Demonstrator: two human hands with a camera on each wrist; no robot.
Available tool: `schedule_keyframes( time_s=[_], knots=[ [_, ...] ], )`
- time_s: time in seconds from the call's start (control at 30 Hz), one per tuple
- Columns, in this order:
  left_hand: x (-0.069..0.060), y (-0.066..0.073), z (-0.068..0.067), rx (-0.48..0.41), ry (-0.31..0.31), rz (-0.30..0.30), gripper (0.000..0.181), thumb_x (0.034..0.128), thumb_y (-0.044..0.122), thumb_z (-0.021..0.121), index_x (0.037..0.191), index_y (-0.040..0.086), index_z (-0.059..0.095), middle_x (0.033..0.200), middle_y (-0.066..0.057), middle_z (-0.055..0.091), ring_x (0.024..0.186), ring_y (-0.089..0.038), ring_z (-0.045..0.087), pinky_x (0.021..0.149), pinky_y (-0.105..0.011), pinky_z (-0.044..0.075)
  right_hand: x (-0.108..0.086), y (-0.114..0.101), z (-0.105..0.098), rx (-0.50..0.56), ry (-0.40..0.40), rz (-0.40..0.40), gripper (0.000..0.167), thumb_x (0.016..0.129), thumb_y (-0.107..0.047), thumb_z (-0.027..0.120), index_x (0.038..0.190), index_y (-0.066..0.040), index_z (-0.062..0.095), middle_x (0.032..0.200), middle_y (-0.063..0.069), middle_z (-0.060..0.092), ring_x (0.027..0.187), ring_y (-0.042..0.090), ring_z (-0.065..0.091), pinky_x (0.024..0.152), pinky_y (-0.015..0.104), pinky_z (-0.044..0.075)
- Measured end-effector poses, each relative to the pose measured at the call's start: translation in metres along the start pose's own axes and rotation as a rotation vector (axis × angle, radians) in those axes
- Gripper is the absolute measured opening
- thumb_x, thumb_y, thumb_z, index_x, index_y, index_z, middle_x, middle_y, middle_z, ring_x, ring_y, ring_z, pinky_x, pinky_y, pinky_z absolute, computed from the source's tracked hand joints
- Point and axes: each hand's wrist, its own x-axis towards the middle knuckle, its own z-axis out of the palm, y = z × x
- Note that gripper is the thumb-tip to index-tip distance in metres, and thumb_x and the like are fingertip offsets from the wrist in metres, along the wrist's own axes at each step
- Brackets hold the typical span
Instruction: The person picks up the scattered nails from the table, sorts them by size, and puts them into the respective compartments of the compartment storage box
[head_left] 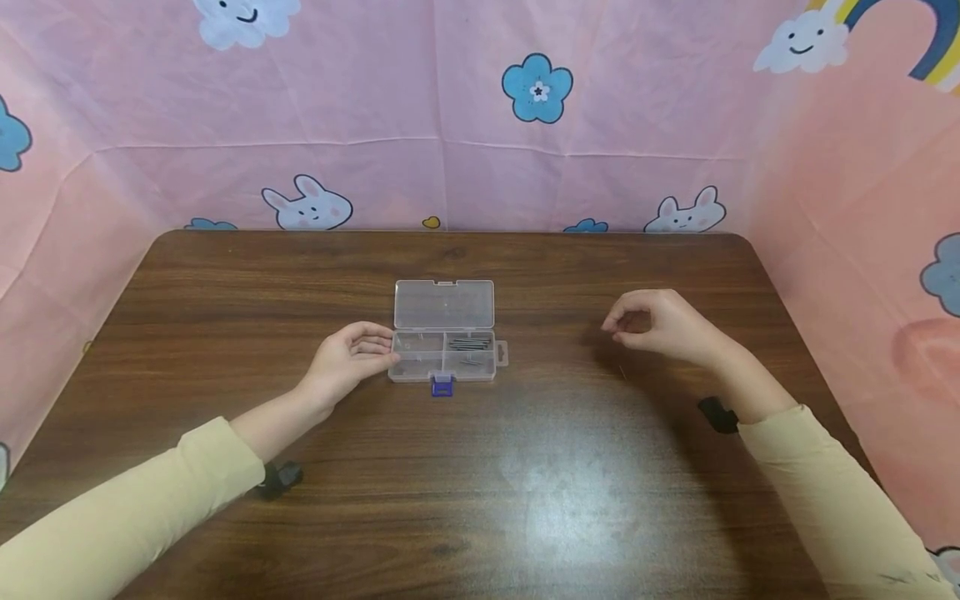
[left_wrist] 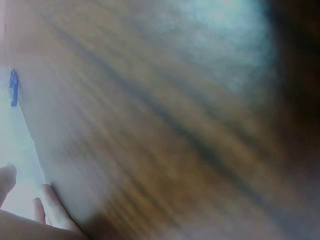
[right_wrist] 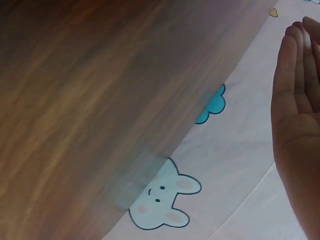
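Note:
A small clear plastic compartment box [head_left: 442, 367] stands on the table with its lid [head_left: 444, 305] raised at the back and a blue latch [head_left: 442, 387] at the front. Several thin grey metal pins [head_left: 470, 343] lie in its back right compartment, and a few shorter ones [head_left: 471, 362] in the front right one. My left hand [head_left: 341, 367] grips the box's left end, thumb at the rim. Well to the right, my right hand [head_left: 667, 327] is above the table with fingers loosely bent; nothing shows between them. Below it a thin, faint sliver [head_left: 622, 372] is visible.
The brown wooden table [head_left: 465, 483] has a pink patterned cloth [head_left: 615, 117] behind it and at both sides. A clear hanging tab [head_left: 502, 353] juts from the box's right end. A bright glare lies on the table's front part.

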Motion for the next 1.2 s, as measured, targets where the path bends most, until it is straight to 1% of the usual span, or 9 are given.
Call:
schedule_keyframes(
  time_s=[0.13,0.23,0.43,0.53,0.77,0.87,1.07,1.2],
  knots=[
    [0.001,0.001,0.000,0.001,0.002,0.002,0.047,0.0961,0.009,0.078,0.136,-0.007,0.060,0.129,-0.025,0.068,0.094,0.005,0.065,0.086,-0.010,0.056,-0.007,0.004,-0.002,0.001,-0.018,0.054,0.019,0.089,0.009,0.077,0.102,-0.005,0.079,0.099,0.006,0.079,0.092,0.019,0.075,0.081,0.026,0.064],
    [0.002,0.002,0.000,0.000,0.000,0.005,0.047,0.0959,0.009,0.078,0.136,-0.008,0.059,0.128,-0.026,0.068,0.093,0.005,0.066,0.086,-0.010,0.056,-0.013,0.007,-0.002,0.014,-0.034,0.087,0.020,0.089,0.009,0.078,0.102,-0.005,0.079,0.101,0.006,0.079,0.092,0.015,0.074,0.080,0.024,0.063],
    [0.003,0.002,-0.001,0.004,0.000,0.013,0.047,0.0958,0.008,0.078,0.135,-0.009,0.059,0.128,-0.027,0.068,0.093,0.004,0.065,0.086,-0.010,0.056,-0.024,0.013,0.001,0.088,-0.066,0.122,0.023,0.090,0.012,0.076,0.104,-0.006,0.078,0.104,0.008,0.078,0.093,0.010,0.073,0.080,0.023,0.064],
    [0.002,0.002,0.000,0.011,0.000,0.008,0.047,0.0961,0.008,0.077,0.135,-0.009,0.059,0.128,-0.027,0.068,0.094,0.004,0.065,0.086,-0.010,0.056,-0.027,0.016,0.004,0.116,-0.089,0.122,0.023,0.090,0.010,0.077,0.104,-0.007,0.078,0.106,0.007,0.077,0.095,0.009,0.072,0.082,0.025,0.064],
    [0.001,0.002,0.000,0.016,-0.004,0.000,0.047,0.0967,0.009,0.077,0.136,-0.008,0.059,0.131,-0.028,0.067,0.095,0.003,0.065,0.086,-0.010,0.055,-0.031,0.025,0.011,0.132,-0.144,0.104,0.026,0.088,0.010,0.080,0.108,-0.007,0.077,0.110,0.008,0.076,0.098,0.017,0.073,0.087,0.030,0.064],
    [0.001,0.002,0.000,0.010,-0.006,-0.006,0.048,0.0966,0.010,0.078,0.136,-0.008,0.059,0.132,-0.028,0.066,0.096,0.003,0.065,0.087,-0.010,0.055,-0.031,0.026,0.014,0.137,-0.151,0.094,0.028,0.087,0.010,0.080,0.109,-0.008,0.077,0.110,0.006,0.076,0.098,0.016,0.071,0.087,0.030,0.063],
    [0.000,0.002,-0.001,0.011,-0.007,-0.011,0.048,0.0965,0.011,0.078,0.137,-0.007,0.059,0.132,-0.026,0.067,0.097,0.002,0.065,0.087,-0.010,0.055,-0.031,0.025,0.017,0.145,-0.156,0.070,0.030,0.086,0.012,0.081,0.108,-0.007,0.077,0.108,0.005,0.076,0.098,0.017,0.070,0.087,0.029,0.063],
    [0.000,0.001,-0.001,0.007,-0.005,-0.010,0.049,0.0964,0.011,0.078,0.137,-0.007,0.058,0.132,-0.027,0.067,0.096,0.002,0.065,0.087,-0.010,0.056,-0.031,0.025,0.018,0.141,-0.159,0.075,0.029,0.086,0.012,0.080,0.107,-0.008,0.076,0.106,0.004,0.075,0.098,0.016,0.069,0.087,0.029,0.062]
  ],
)
